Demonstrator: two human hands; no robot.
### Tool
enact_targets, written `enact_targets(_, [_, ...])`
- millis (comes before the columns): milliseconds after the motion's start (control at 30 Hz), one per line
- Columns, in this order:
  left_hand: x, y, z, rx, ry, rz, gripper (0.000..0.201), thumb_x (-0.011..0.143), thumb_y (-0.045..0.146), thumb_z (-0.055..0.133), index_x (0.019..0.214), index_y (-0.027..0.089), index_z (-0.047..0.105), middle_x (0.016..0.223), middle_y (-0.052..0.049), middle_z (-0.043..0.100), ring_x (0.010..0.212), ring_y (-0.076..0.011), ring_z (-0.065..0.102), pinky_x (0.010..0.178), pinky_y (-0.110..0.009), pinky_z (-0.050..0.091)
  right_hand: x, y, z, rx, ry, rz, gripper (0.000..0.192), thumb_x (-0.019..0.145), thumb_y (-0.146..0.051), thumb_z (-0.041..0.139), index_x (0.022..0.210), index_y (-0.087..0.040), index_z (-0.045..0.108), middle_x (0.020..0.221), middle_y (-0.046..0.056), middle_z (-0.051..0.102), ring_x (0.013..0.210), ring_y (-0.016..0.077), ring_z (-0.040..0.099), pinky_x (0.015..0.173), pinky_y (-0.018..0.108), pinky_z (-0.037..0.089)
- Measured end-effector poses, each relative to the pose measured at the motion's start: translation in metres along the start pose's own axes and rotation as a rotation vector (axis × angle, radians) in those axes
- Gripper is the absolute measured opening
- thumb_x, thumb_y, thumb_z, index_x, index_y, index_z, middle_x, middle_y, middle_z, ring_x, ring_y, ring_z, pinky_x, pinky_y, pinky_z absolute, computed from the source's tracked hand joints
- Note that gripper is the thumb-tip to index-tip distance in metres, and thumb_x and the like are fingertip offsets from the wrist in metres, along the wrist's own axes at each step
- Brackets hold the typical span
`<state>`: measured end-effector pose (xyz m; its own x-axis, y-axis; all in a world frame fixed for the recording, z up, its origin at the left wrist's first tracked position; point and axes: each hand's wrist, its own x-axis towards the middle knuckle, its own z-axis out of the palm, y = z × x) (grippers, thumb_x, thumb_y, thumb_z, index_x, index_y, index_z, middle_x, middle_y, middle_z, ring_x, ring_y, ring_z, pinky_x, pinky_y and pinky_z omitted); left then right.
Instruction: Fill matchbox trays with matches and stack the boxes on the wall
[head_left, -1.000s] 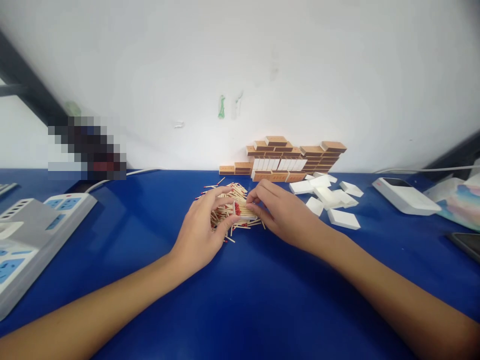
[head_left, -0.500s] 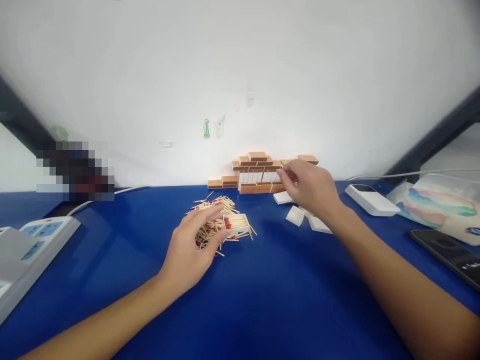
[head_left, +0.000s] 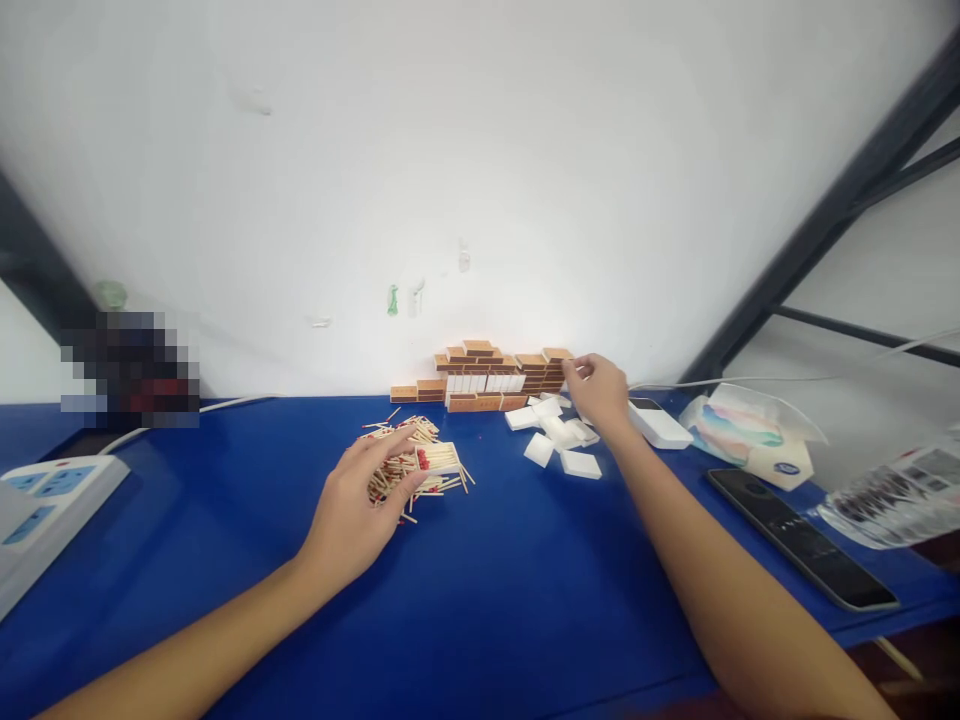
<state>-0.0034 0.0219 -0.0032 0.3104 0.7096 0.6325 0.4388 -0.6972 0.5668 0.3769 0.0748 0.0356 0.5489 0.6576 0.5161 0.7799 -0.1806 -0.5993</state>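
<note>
Fingers [head_left: 379,446] of left hand [head_left: 341,515]: match-filled tray [head_left: 446,472] is gripped, mid-frame | right hand [head_left: 600,392]: curled beside stacked matchboxes [head_left: 541,374] (grip cannot be told)

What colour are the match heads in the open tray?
Match heads: red, best seen in the head view.

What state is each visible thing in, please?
Match tray: open, holding matches.
Loose matches: heaped, unlit.
Left hand: curved around the tray's end.
Matchbox stack: standing.
Right hand: at the stack's right end, grip unclear.
White pieces: scattered.
Phone: lying flat.
Bottle: on its side.
</note>
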Motion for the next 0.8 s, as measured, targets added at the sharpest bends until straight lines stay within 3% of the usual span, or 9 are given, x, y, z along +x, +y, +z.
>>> enact_targets(100, [-0.001,0.001,0.0,-0.004,-0.016,-0.023,0.045,0.098,0.039,0.069,0.143,0.033,0.062,0.121,-0.005,0.078,0.117,-0.0273,0.072,0.106,-0.052,0.056,0.003,-0.001,0.015,0.102,0.004,0.027,0.029,0.091,-0.045,0.063,0.1,-0.018,0.069,0.091,0.008,0.074,0.079,0.0222,0.063,0.076,0.034,0.045])
enact_targets(200, [-0.001,0.001,-0.001,-0.006,-0.007,-0.023,0.046,0.098,0.041,0.069,0.144,0.034,0.062,0.121,-0.004,0.078,0.117,-0.0272,0.071,0.107,-0.051,0.055,0.012,0.002,0.021,0.195,0.065,0.147,0.04,0.089,-0.048,0.066,0.11,-0.014,0.066,0.097,0.01,0.072,0.087,0.0232,0.063,0.08,0.035,0.047])
enact_targets(333, [-0.001,0.001,0.0,-0.001,-0.022,-0.027,0.047,0.098,0.04,0.069,0.144,0.033,0.062,0.122,-0.005,0.078,0.118,-0.027,0.071,0.106,-0.05,0.055,0.023,0.01,0.015,0.363,-0.017,0.278,0.034,0.084,-0.048,0.074,0.088,-0.016,0.066,0.074,0.003,0.063,0.068,0.0174,0.056,0.064,0.031,0.047])
enact_targets(500, [0.0,0.0,-0.001,0.006,-0.008,-0.013,0.046,0.099,0.038,0.069,0.144,0.032,0.061,0.122,-0.004,0.078,0.12,-0.0265,0.07,0.108,-0.05,0.055,0.023,0.013,0.012,0.514,-0.121,0.36,0.031,0.085,-0.043,0.077,0.077,-0.019,0.061,0.058,-0.005,0.044,0.056,0.0121,0.04,0.046,0.026,0.033])
enact_targets(667, [0.003,-0.004,-0.001,0.005,0.059,0.003,0.045,0.097,0.037,0.072,0.141,0.03,0.063,0.125,-0.005,0.077,0.119,-0.0254,0.071,0.106,-0.047,0.057,0.022,0.004,0.002,0.561,-0.111,0.368,0.04,0.085,-0.05,0.079,0.072,-0.02,0.055,0.059,-0.005,0.044,0.057,0.0113,0.041,0.046,0.024,0.034])
enact_targets(800, [0.007,-0.009,-0.003,0.0,0.139,-0.029,0.047,0.095,0.039,0.075,0.139,0.029,0.064,0.123,-0.005,0.079,0.118,-0.0256,0.072,0.107,-0.046,0.057,0.006,-0.019,-0.01,0.584,-0.109,0.279,0.038,0.089,-0.052,0.074,0.075,-0.021,0.058,0.062,-0.003,0.048,0.06,0.0121,0.044,0.05,0.024,0.038])
